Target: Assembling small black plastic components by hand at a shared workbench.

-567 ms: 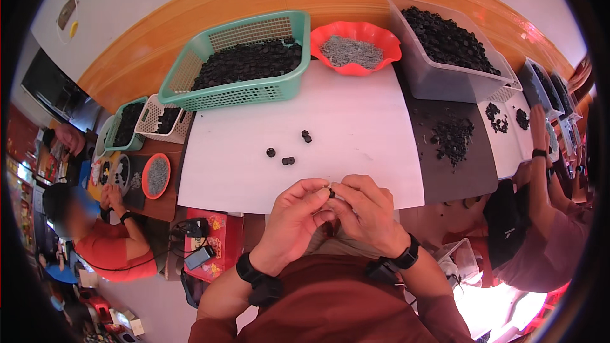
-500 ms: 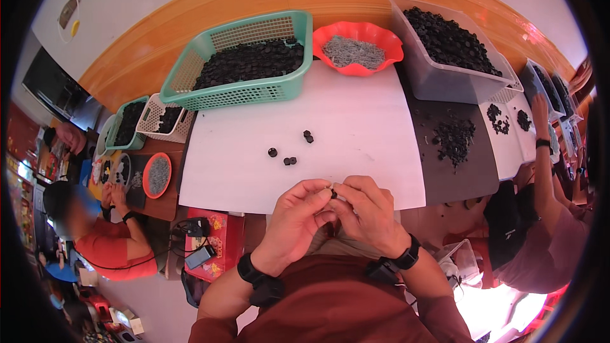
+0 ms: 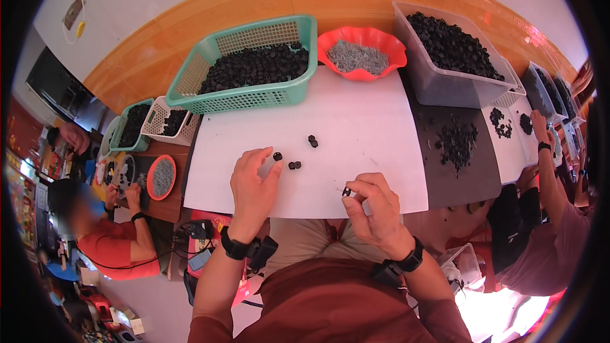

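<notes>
My left hand [image 3: 253, 184] is over the white sheet, its thumb and fingers apart around a small round black part [image 3: 277, 156]; I cannot tell whether the thumb touches it. Between thumb and forefinger, my right hand [image 3: 376, 208] pinches another small black part [image 3: 346, 191], and a thin pin-like piece seems to stick out from it. Two more clusters of black parts lie on the sheet: one just right of my left hand [image 3: 295, 166] and another farther back [image 3: 312, 141].
Behind the white sheet [image 3: 356, 127] stand a green basket [image 3: 254, 98] of black parts, a red bowl [image 3: 362, 74] of grey screws or pins and a clear bin [image 3: 445, 82] of black parts. Loose black pieces [image 3: 456, 143] lie on the dark mat. People work at both sides.
My hands, together before, have separated. The left moved forward and left to the round black part; the right moved slightly right, keeping the small black part.
</notes>
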